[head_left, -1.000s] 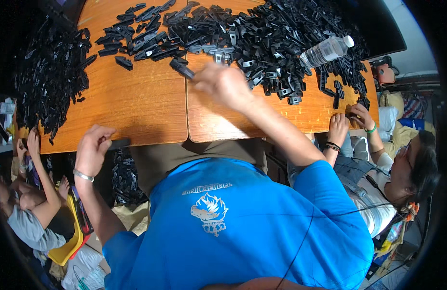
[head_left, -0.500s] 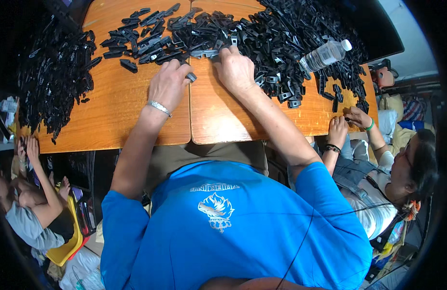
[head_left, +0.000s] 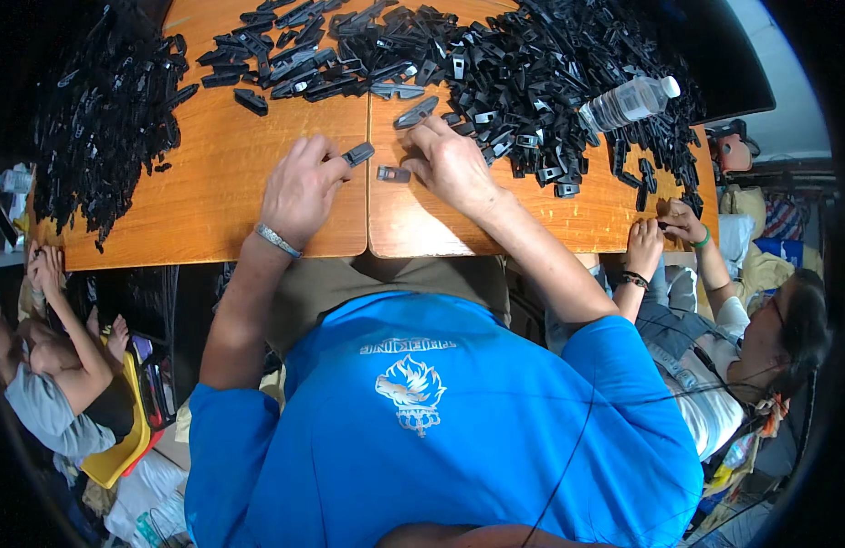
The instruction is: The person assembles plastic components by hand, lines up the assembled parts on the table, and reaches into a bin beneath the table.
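Over the table's middle, my left hand (head_left: pixel 304 194) is closed, pinching a small black plastic part (head_left: pixel 358 153) between thumb and fingertips. My right hand (head_left: pixel 451 166) is closed at the seam's right, its fingertips on a long dark grey plastic part (head_left: pixel 416 112). By its thumb is a short black plastic piece (head_left: pixel 392 173); whether the thumb touches it I cannot tell. Beyond both hands lies a heap of loose black plastic parts (head_left: pixel 532 87), with longer boat-shaped pieces (head_left: pixel 299 68) spread at its left end.
A second black pile (head_left: pixel 107 137) covers the left of the wooden table (head_left: pixel 221 183). On the right heap a clear plastic bottle (head_left: pixel 628 102) lies on its side. A co-worker's hands (head_left: pixel 664 239) handle a small dark part at the right edge; another person's hands (head_left: pixel 45 269) are far left.
Both hands have drawn back from the heap toward me. The right hand now has a long part at its fingertips, and a short piece shows by its thumb. The left keeps its small part.
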Available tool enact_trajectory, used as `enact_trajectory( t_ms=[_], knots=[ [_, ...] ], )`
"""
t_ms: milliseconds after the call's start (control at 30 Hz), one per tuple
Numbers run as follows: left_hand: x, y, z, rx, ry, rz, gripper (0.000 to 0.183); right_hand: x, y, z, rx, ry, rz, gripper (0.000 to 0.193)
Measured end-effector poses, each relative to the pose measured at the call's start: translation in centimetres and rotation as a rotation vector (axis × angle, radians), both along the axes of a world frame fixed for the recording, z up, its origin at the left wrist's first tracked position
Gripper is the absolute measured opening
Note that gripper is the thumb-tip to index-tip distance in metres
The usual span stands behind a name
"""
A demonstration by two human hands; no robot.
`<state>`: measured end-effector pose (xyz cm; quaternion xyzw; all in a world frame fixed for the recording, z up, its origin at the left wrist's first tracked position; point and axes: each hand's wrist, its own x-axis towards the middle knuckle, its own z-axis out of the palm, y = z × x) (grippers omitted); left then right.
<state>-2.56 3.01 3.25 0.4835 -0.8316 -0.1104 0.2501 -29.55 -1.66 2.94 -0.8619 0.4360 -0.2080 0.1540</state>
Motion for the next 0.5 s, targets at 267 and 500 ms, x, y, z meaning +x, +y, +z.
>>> enact_trajectory(
  t_ms=[267,500],
  knots=[
    [-0.4,1.2,-0.4,-0.009,0.254,0.059,0.022,-1.9,-0.1,0.8,0.080,0.051,0.040,0.038],
    [-0.4,0.8,-1.8,-0.043,0.217,0.201,0.024,0.6,-0.1,0.7,-0.059,-0.043,0.036,0.029]
  ],
)
